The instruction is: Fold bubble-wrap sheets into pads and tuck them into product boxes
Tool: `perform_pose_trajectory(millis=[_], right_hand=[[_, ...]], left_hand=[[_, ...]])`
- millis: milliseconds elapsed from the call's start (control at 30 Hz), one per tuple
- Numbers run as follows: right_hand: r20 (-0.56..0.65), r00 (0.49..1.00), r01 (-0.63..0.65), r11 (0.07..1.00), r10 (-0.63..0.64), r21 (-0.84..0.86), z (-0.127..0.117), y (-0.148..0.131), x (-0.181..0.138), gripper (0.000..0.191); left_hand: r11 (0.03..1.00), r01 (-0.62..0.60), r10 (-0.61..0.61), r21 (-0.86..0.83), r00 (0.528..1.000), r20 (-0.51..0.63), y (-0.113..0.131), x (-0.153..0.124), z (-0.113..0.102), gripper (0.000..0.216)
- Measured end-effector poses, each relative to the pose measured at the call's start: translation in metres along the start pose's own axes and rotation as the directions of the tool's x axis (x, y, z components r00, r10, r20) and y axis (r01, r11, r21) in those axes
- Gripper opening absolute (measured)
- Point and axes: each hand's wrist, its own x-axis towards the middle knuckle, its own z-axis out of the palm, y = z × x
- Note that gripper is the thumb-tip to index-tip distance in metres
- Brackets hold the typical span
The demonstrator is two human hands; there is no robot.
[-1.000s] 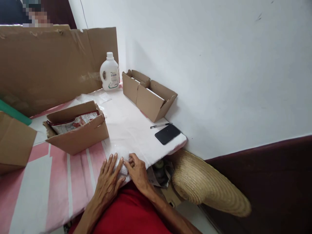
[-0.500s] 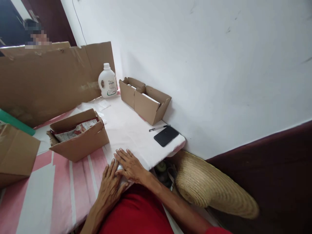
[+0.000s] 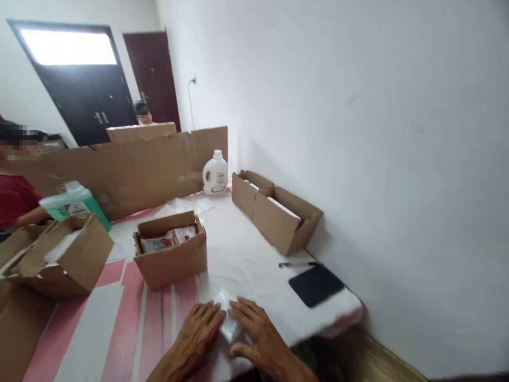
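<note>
At the near edge of the table, a shiny, clear plastic bag or film lies flat on the cloth. My left hand rests palm down along its left side, fingers extended and touching the edge. From the right, my right hand presses on it with fingers spread and thumb apart. Both hands are open and grip nothing. Whether anything is inside the plastic I cannot tell. Just beyond my hands stands a small cardboard box holding red and white printed packets.
Against the wall sits a divided cardboard box; a black phone and a pen lie before it. A white jug stands by a cardboard partition. Left are a green jug, more boxes and a person in red.
The view has lifted and swung left, bringing in doors and a person. My hands, overlapping before, now lie apart on either side of the plastic, which shows more.
</note>
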Motion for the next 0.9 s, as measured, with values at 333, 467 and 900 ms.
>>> perform_pose_trajectory(millis=[333, 467, 900], right_hand=[[-0.430, 0.806, 0.367, 0.913, -0.407, -0.176, -0.096, -0.053, 0.071, 0.023], [-0.506, 0.668, 0.415, 0.837, -0.546, -0.357, -0.144, -0.105, 0.122, 0.024], [0.099, 0.921, 0.383, 0.826, -0.377, -0.413, -0.115, -0.142, 0.262, 0.017]], left_hand=[[0.996, 0.070, -0.088, -0.062, 0.922, -0.377, -0.016, 0.054, -0.133, 0.036], [0.974, 0.227, -0.185, 0.004, 0.805, -0.563, -0.057, 0.065, -0.191, 0.037], [0.913, 0.403, -0.368, 0.064, 0.882, -0.295, -0.113, 0.041, -0.180, 0.036]])
